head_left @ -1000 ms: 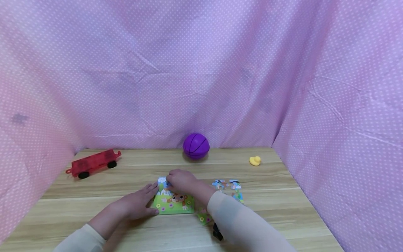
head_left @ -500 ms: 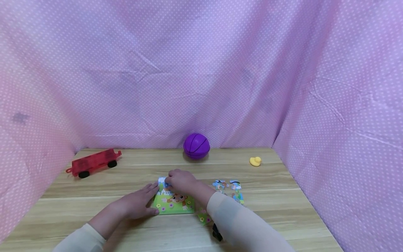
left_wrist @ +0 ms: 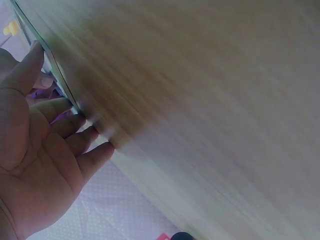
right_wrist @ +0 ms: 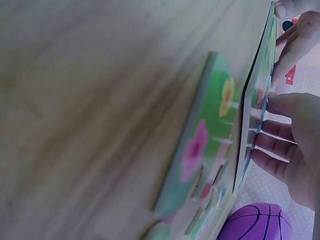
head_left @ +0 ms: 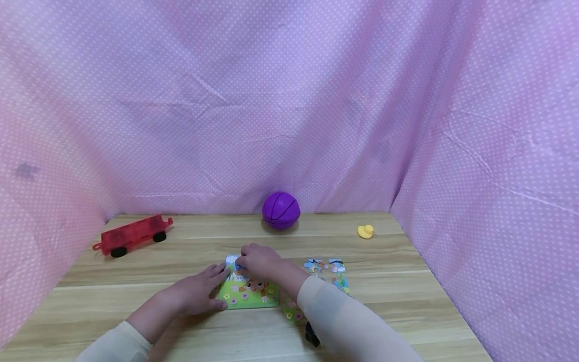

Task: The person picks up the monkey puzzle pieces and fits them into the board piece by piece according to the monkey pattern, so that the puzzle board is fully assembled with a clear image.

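A puzzle board (head_left: 246, 299) with a printed monkey, flowers and green grass lies flat at the front middle of the table. At its left edge, my left hand (head_left: 199, 292) rests with fingers extended, thumb near the lower corner and fingertips near the upper one. My right hand (head_left: 260, 261) reaches over the board's top, thumb and fingertips touching its blue upper part. In the right wrist view, the right hand (right_wrist: 295, 135) has its fingers apart on the board (right_wrist: 259, 95); whether a piece is between them cannot be made out.
Loose puzzle pieces (head_left: 336, 265) lie right of the board, partly under the right forearm; a flowered piece (head_left: 291, 315) lies nearer. Behind stand a purple ball (head_left: 281, 211), a red toy wagon (head_left: 133, 235) and a yellow duck (head_left: 365, 232). Pink dotted cloth (head_left: 280, 100) encloses the table.
My right fingertips have shifted very slightly left on the upper part of the board. The left hand stays at the board's left edge.
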`<control>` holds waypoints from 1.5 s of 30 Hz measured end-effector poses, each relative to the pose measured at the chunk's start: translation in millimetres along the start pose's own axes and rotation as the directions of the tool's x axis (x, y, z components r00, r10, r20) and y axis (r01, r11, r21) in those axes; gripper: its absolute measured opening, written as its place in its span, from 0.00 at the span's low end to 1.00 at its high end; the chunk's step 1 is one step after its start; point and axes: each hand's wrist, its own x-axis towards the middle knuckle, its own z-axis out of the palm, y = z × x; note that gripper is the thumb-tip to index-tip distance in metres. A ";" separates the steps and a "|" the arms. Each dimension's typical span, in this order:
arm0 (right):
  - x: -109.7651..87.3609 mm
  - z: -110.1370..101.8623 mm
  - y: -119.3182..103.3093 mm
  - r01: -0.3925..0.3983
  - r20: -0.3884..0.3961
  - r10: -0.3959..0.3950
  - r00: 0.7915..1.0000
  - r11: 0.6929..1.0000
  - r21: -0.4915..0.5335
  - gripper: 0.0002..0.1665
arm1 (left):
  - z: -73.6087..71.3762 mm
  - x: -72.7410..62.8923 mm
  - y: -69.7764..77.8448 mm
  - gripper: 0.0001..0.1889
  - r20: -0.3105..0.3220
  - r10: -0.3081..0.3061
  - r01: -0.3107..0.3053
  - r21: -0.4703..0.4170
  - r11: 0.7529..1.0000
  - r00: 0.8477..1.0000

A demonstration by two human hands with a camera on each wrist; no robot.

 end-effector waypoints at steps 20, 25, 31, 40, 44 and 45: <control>-43.5 -13.7 80.3 -0.058 0.011 0.058 0.998 0.926 0.372 0.22 | -0.8 2.7 -0.4 0.47 0.038 -0.037 0.037 -0.005 0.999 0.999; -64.2 -9.9 104.7 -0.133 0.046 0.125 0.991 0.919 0.372 0.21 | 0.8 4.8 -2.5 0.47 0.037 -0.042 0.042 0.004 0.999 0.998; -91.3 -5.3 125.7 -0.217 0.102 0.192 0.976 0.885 0.413 0.20 | 1.6 4.1 -2.6 0.47 0.037 -0.043 0.043 0.001 0.999 0.998; -115.9 7.1 139.3 -0.350 0.291 0.239 0.927 0.831 0.432 0.19 | -1.0 1.5 1.0 0.47 0.039 -0.048 0.048 -0.001 0.999 0.998; -120.7 10.8 140.9 -0.345 0.322 0.215 0.922 0.833 0.432 0.18 | -0.6 2.3 0.4 0.47 0.038 -0.048 0.048 0.004 0.999 0.998; -121.3 11.8 140.9 -0.342 0.324 0.212 0.922 0.836 0.428 0.18 | -0.4 2.6 0.1 0.47 0.040 -0.048 0.048 0.002 0.999 0.998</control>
